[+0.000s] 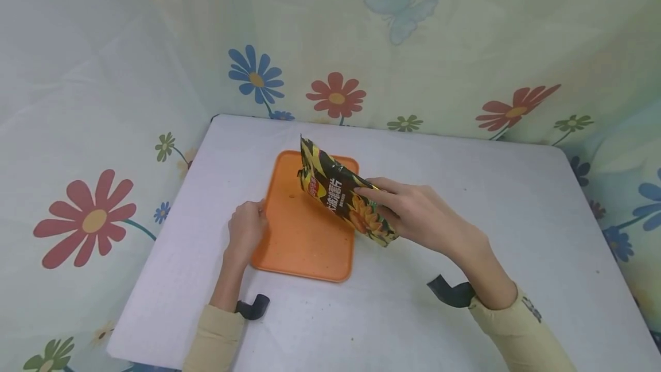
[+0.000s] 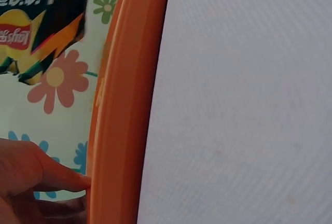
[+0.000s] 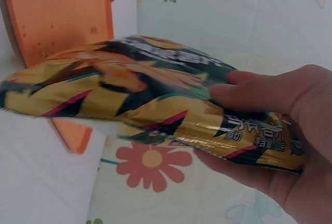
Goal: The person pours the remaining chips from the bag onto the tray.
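Left hand [image 1: 247, 226], fingers pinching the left rim of an orange tray [image 1: 299, 248], white bench [image 1: 516, 217] beneath, black-and-yellow Lay's bag [image 1: 338, 193] slanting over the tray's right side, right hand [image 1: 420, 214] gripping its lower end between thumb and fingers

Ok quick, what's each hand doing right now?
Left hand: closed, holding the edge of the orange tray.
Right hand: closed, holding the black-and-yellow snack bag.
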A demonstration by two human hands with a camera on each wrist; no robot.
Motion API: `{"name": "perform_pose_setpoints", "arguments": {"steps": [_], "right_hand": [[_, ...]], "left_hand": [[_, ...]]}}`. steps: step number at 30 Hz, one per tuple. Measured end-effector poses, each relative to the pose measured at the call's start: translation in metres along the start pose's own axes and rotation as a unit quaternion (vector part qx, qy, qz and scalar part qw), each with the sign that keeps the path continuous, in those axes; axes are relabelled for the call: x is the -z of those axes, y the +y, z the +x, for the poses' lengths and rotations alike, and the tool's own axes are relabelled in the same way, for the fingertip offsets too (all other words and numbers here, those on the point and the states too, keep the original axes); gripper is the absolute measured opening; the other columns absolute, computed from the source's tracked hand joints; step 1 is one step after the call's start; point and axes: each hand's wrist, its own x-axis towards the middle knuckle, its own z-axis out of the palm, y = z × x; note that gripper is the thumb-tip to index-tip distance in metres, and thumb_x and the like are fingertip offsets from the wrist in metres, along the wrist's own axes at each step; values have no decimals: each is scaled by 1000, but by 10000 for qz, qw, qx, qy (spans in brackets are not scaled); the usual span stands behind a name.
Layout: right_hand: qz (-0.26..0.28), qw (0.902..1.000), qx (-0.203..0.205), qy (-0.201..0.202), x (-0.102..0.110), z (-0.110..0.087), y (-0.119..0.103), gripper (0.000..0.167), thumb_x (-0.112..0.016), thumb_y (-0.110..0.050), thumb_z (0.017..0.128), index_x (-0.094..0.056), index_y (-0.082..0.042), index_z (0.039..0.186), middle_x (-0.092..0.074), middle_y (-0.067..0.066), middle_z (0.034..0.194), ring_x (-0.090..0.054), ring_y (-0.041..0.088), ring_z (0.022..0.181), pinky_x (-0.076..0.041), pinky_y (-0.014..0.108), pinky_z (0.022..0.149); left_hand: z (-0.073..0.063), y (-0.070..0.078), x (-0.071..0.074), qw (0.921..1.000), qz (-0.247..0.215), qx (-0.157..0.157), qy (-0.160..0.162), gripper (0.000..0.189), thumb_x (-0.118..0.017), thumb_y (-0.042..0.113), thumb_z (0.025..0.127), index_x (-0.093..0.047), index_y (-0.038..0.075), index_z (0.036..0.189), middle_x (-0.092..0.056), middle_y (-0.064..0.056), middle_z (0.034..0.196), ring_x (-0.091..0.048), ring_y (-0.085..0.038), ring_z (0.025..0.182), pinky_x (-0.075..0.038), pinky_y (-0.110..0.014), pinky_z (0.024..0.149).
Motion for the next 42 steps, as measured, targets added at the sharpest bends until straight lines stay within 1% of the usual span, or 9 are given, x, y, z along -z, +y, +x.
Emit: {"name": "perform_pose_setpoints", "arguments": {"steps": [7, 14, 17, 20, 23, 27, 35, 38, 42], "right_hand": [[-26, 9999, 77, 88, 1, -1, 0, 49, -71, 5, 88, -69, -12, 134, -68, 9, 133, -52, 10, 65, -32, 20, 49], [-80, 9997, 120, 188, -2, -2, 0, 50, -73, 4, 88, -69, -12, 134, -69, 11, 132, -59, 13, 71, -34, 20, 50], [-81, 9996, 135, 255, -3, -3, -1, 50, -73, 4, 88, -69, -12, 135, -69, 11, 133, -63, 15, 76, -36, 20, 51], [-83, 9993, 158, 317, -4, -5, -1, 51, -74, 4, 87, -69, -12, 135, -69, 11, 133, -67, 17, 81, -39, 21, 52], [-76, 9993, 160, 324, -5, -5, -1, 51, -76, 3, 87, -69, -13, 135, -69, 12, 132, -70, 19, 86, -46, 22, 54], [-92, 9995, 136, 287, -5, -5, -2, 52, -77, 2, 87, -68, -13, 136, -69, 12, 132, -73, 22, 93, -55, 26, 59], [-75, 9987, 263, 427, -3, -7, -3, 53, -75, 3, 87, -67, -12, 137, -68, 13, 134, -72, 20, 86, -42, 21, 52], [-116, 9980, 336, 519, -1, -8, -3, 54, -76, 3, 86, -68, -11, 137, -69, 14, 132, -74, 23, 90, -43, 22, 52], [-155, 9975, 359, 586, 1, -8, -3, 53, -78, 4, 85, -68, -11, 135, -70, 14, 131, -75, 26, 94, -48, 24, 53]], "left_hand": [[0, -1, 0, 10000, 70, -12, 14, 39, -57, -8, 94, -67, -3, 131, -67, -24, 129, -26, -9, 47, -25, -23, 41], [1, -2, -1, 9998, 199, 51, -29, 38, -58, -5, 96, -67, -2, 132, -74, -25, 106, -31, -10, 47, -27, -23, 42], [1, -2, 0, 9998, 210, 49, -49, 38, -58, -5, 96, -66, -2, 133, -74, -25, 105, -31, -10, 47, -28, -23, 41], [1, -2, 0, 9998, 194, 35, -24, 37, -58, -4, 96, -67, -2, 132, -70, -20, 86, -32, -10, 46, -28, -23, 41], [0, -1, 1, 9998, 180, 18, 18, 36, -58, -5, 96, -68, -2, 130, -70, -18, 85, -32, -11, 46, -28, -23, 41], [1, -2, 1, 9997, 225, 23, 51, 37, -58, -6, 95, -69, -1, 130, -74, -23, 113, -31, -11, 48, -27, -24, 42], [2, -1, 0, 9998, 180, 38, 62, 36, -58, -6, 95, -70, -1, 128, -73, -23, 115, -30, -11, 48, -27, -24, 42], [2, -1, 0, 9999, 150, 21, 77, 34, -58, -6, 95, -70, -2, 127, -74, -22, 99, -30, -11, 47, -26, -24, 42], [2, 0, 0, 9998, 187, 38, 95, 31, -58, -4, 97, -72, -2, 125, -56, -12, 71, -32, -12, 47, -27, -25, 42]]}}
